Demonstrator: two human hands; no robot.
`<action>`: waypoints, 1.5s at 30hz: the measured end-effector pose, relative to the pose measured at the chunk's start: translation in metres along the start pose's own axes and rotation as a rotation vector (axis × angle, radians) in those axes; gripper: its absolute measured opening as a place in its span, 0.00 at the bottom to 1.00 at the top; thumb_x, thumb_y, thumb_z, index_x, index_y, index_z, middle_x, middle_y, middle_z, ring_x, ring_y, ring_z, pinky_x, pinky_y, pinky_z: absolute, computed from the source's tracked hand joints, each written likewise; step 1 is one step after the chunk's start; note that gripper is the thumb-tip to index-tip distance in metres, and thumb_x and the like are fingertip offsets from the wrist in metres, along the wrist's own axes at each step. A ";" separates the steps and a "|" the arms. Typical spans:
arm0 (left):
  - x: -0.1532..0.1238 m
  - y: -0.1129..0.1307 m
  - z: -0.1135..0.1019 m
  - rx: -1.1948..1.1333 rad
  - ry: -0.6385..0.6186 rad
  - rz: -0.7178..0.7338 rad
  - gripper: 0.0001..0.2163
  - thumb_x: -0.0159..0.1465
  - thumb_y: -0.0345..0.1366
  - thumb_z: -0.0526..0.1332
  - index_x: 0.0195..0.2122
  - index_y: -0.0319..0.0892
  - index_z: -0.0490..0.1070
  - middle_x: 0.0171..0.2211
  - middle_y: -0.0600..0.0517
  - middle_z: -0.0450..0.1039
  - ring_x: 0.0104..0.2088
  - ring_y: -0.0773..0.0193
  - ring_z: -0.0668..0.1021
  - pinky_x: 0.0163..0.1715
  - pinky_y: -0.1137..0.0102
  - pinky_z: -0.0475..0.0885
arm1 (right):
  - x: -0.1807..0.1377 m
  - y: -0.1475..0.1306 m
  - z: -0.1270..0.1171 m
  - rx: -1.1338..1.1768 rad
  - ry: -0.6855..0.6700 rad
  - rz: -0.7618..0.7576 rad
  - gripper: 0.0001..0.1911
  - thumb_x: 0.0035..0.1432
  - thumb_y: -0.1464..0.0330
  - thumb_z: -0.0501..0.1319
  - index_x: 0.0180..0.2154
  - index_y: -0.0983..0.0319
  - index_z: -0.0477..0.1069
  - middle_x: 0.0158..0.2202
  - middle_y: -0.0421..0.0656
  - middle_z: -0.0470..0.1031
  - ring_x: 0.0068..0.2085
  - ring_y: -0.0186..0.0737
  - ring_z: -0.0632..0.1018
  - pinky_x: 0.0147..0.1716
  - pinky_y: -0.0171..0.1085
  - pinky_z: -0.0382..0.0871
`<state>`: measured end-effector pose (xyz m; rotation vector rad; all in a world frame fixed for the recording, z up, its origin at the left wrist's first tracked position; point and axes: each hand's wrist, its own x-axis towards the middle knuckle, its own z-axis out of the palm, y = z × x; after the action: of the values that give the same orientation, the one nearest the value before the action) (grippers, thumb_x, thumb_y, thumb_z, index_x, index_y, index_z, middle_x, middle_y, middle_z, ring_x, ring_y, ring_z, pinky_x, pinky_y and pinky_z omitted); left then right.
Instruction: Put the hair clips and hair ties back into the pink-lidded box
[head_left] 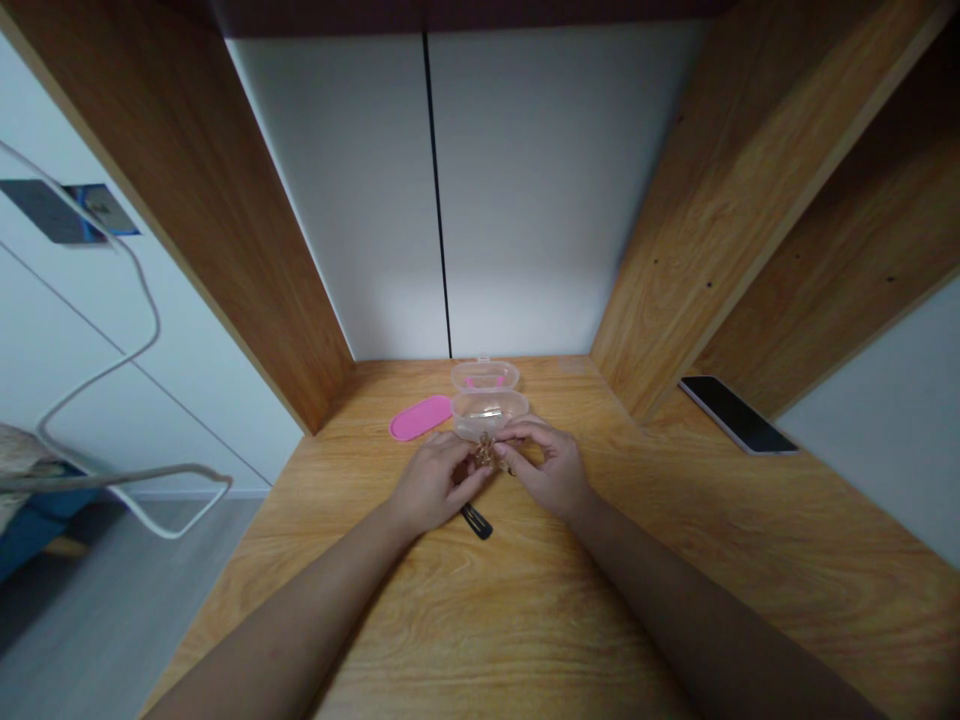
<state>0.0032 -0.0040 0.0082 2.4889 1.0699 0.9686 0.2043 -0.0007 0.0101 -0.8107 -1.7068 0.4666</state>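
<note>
Close together at the front of a clear plastic case (491, 402), my left hand (439, 480) and my right hand (551, 468) meet with bent fingers. Between their fingertips is a small gold-brown openwork piece (484, 452), pinched from both sides; its exact kind is too small to make out. A black snap hair clip (477, 521) lies on the table just below my left hand, one end hidden under it. The case stands open, its lid tipped back, with a shiny small item inside. Left of it lies a flat pink oval piece (420, 418).
The wooden table (480, 620) runs back to a white panel wall (525, 200) between wooden uprights. A dark-screened phone (739, 415) lies at the right. White cable (150, 300) hangs beyond the table's left edge.
</note>
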 end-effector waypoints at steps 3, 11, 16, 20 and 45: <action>0.000 -0.003 0.002 0.035 0.030 -0.017 0.08 0.68 0.38 0.58 0.36 0.41 0.72 0.32 0.49 0.74 0.34 0.60 0.74 0.38 0.65 0.67 | -0.001 0.002 0.000 -0.005 0.014 0.015 0.07 0.57 0.72 0.68 0.39 0.57 0.79 0.37 0.42 0.82 0.38 0.40 0.81 0.41 0.40 0.75; -0.001 -0.005 0.002 0.071 0.089 -0.029 0.07 0.68 0.36 0.58 0.44 0.42 0.72 0.36 0.48 0.78 0.38 0.57 0.75 0.41 0.63 0.68 | 0.001 0.004 0.000 -0.010 0.020 -0.013 0.08 0.57 0.71 0.68 0.40 0.56 0.81 0.37 0.43 0.80 0.38 0.40 0.81 0.41 0.40 0.76; 0.000 -0.006 0.002 0.044 0.118 -0.047 0.11 0.69 0.35 0.57 0.52 0.44 0.70 0.45 0.47 0.79 0.44 0.56 0.77 0.46 0.61 0.70 | 0.002 0.007 -0.001 -0.029 0.031 -0.048 0.06 0.57 0.72 0.68 0.37 0.56 0.80 0.36 0.42 0.80 0.39 0.41 0.80 0.41 0.41 0.75; -0.001 -0.007 0.003 0.031 0.144 -0.038 0.12 0.69 0.35 0.57 0.53 0.44 0.69 0.49 0.46 0.78 0.48 0.56 0.77 0.50 0.60 0.70 | 0.004 0.007 -0.002 -0.062 0.026 -0.117 0.06 0.58 0.72 0.67 0.37 0.55 0.79 0.37 0.42 0.81 0.42 0.43 0.79 0.45 0.45 0.74; -0.002 -0.007 0.003 0.021 0.191 -0.095 0.13 0.67 0.33 0.57 0.52 0.42 0.70 0.38 0.48 0.77 0.41 0.57 0.77 0.46 0.60 0.71 | 0.010 0.024 -0.011 -0.325 0.313 0.051 0.04 0.60 0.67 0.66 0.36 0.57 0.81 0.36 0.44 0.82 0.39 0.45 0.79 0.43 0.45 0.73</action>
<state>0.0000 -0.0002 0.0019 2.3741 1.2491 1.1911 0.2205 0.0218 0.0033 -1.1016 -1.4883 0.0865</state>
